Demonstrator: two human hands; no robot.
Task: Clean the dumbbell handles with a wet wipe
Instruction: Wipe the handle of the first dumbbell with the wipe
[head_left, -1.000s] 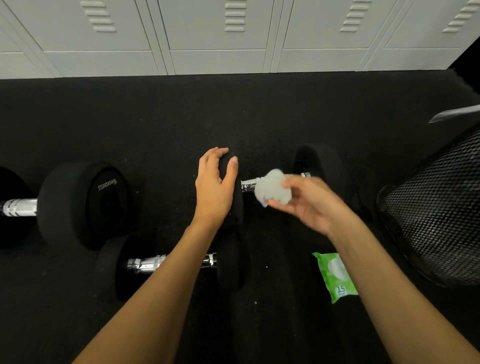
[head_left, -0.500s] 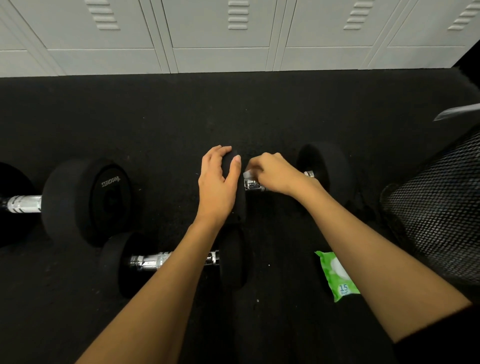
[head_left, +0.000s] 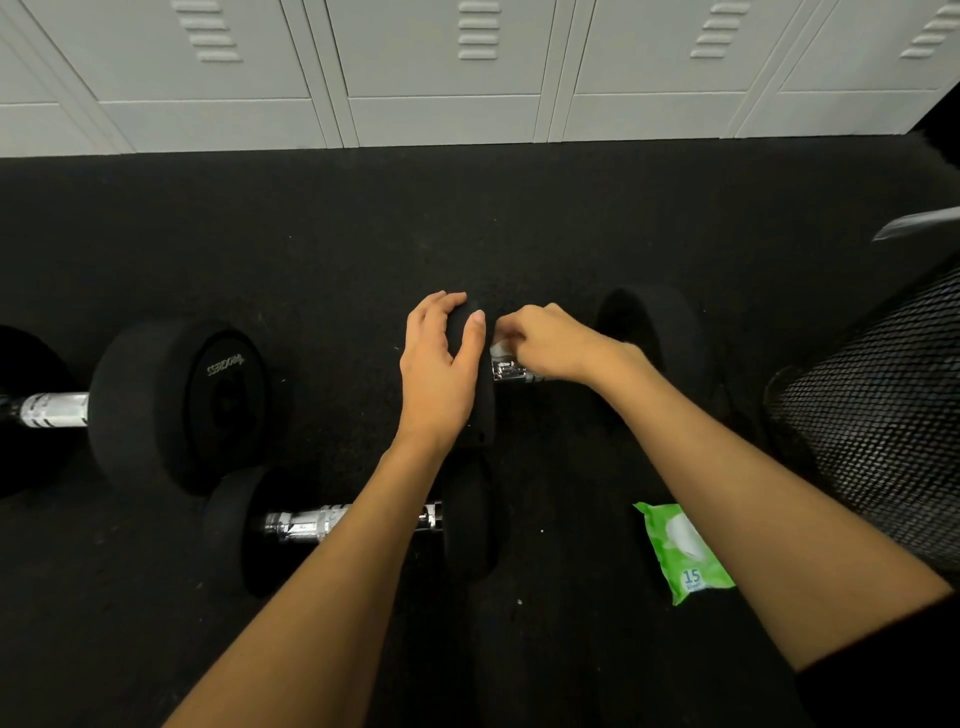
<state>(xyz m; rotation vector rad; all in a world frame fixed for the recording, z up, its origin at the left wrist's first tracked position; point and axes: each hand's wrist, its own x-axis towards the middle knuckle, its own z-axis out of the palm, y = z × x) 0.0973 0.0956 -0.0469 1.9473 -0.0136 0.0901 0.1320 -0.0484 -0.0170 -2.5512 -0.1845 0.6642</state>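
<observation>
**Wipe on the chrome, other hand on the weight**

Nearest on the black floor (head_left: 571, 665) there's a green wipe pack (head_left: 683, 553) on the right and a small dumbbell (head_left: 298, 526) lying crosswise under the left forearm. Just past it sits a second dumbbell (head_left: 657, 338). The left hand (head_left: 441, 364) has its grip curled over the left weight head (head_left: 480, 410). The right hand (head_left: 550, 343) grip is closed round the chrome handle (head_left: 511, 372) with the wet wipe (head_left: 498, 349) bunched under it, only a bit of white showing. Bigger dumbbell (head_left: 176, 405) off left, black mesh bin (head_left: 883, 415) on the right, grey lockers (head_left: 441, 67) at the back.
</observation>
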